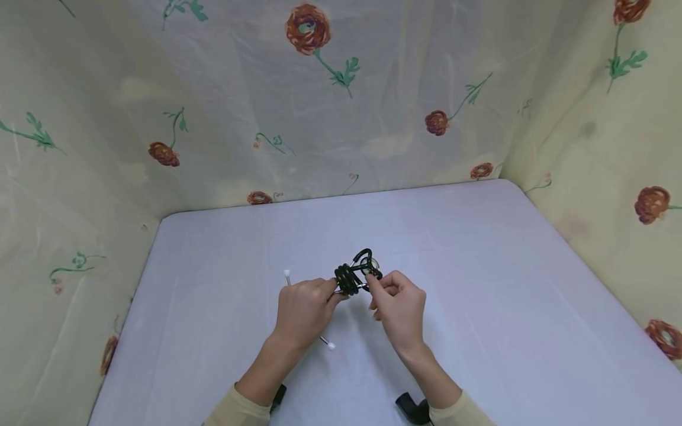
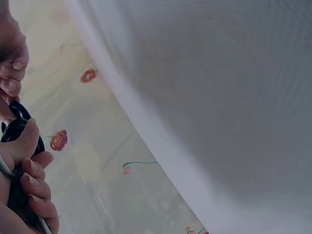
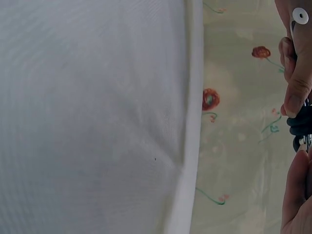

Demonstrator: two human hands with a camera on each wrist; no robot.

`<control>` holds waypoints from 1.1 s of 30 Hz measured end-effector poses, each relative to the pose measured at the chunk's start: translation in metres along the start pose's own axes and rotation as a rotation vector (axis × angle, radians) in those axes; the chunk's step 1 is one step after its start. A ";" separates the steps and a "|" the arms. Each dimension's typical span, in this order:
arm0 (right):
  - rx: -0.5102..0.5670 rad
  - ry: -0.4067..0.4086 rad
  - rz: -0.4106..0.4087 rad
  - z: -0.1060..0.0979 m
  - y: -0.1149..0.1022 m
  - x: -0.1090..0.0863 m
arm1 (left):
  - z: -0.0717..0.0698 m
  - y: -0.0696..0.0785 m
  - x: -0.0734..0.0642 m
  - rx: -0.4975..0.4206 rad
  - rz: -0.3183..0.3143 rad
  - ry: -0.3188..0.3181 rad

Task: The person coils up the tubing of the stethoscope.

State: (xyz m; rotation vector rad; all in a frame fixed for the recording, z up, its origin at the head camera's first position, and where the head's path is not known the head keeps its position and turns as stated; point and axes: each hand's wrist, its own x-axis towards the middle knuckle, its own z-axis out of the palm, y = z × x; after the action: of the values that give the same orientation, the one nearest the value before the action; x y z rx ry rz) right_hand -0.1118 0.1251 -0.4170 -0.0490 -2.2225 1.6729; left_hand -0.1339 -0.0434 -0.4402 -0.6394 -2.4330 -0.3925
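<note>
A stethoscope (image 1: 348,279) is held above the table, its black tubing wound in several coils around its metal part. My left hand (image 1: 303,310) grips the metal ear tubes, whose white ear tips stick out on either side of it. At the far end, my right hand (image 1: 399,305) pinches the black tubing near the round chest piece, which is partly hidden. In the left wrist view, the left hand (image 2: 34,190) has fingers curled round the black tubing (image 2: 19,112). The right wrist view catches dark coils (image 3: 301,122) between both hands, cut off by the frame edge.
A white-covered table (image 1: 213,254) lies under the hands. Curtains with printed flowers (image 1: 373,118) hang along its back and sides. Black devices (image 1: 412,408) sit at both wrists, near the sleeves.
</note>
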 end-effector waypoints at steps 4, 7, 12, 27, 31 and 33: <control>-0.020 0.005 0.006 0.000 0.001 0.000 | 0.000 0.001 0.000 -0.004 -0.006 -0.017; -0.016 0.002 0.011 0.001 0.002 0.000 | 0.001 0.001 0.000 -0.014 -0.015 -0.031; -0.006 -0.011 0.028 0.001 0.003 0.001 | 0.000 0.000 0.000 -0.028 -0.033 -0.044; 0.078 -0.115 0.159 0.000 0.039 0.004 | -0.001 -0.004 0.000 -0.042 -0.060 -0.049; 0.084 -0.146 0.145 -0.003 0.041 0.004 | 0.000 -0.005 0.000 -0.055 -0.068 -0.048; 0.079 -0.163 0.146 -0.004 0.041 0.004 | 0.001 -0.007 -0.001 -0.056 -0.075 -0.057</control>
State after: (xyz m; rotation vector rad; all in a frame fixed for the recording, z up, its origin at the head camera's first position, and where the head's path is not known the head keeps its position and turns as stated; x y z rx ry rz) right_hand -0.1221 0.1420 -0.4537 -0.0583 -2.3171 1.9026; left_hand -0.1374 -0.0490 -0.4426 -0.5918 -2.5136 -0.4808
